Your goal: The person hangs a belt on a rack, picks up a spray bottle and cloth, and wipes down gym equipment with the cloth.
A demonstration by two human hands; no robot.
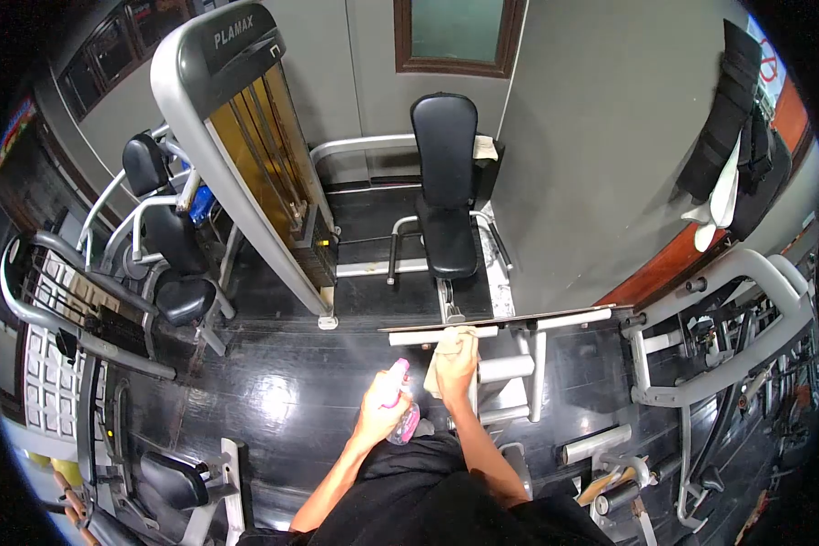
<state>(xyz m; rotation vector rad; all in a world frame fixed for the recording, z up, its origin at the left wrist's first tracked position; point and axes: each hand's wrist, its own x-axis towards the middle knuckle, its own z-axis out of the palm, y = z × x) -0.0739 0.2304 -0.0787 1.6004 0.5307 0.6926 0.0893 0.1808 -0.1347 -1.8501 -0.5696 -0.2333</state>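
Observation:
My left hand (379,411) is wrapped round a spray bottle (407,426) with a pink and white trigger head and pink liquid in its clear body. It is held low, close to my dark clothing. A cream cloth (449,350) is bunched in my right hand (457,371), which presses it against the near side of a footplate (510,321) seen edge-on. Grey tubes of the machine's frame (505,369) run just right of that hand. Beyond the plate stands the machine's black padded seat (448,241) with its upright backrest (445,150).
A tall weight-stack tower (246,136) rises at the left of the seat. Another padded machine (180,264) stands further left. Grey steel frames (719,337) fill the right side. A second cloth (485,147) hangs behind the backrest. Dark shiny flooring (273,391) runs between the machines.

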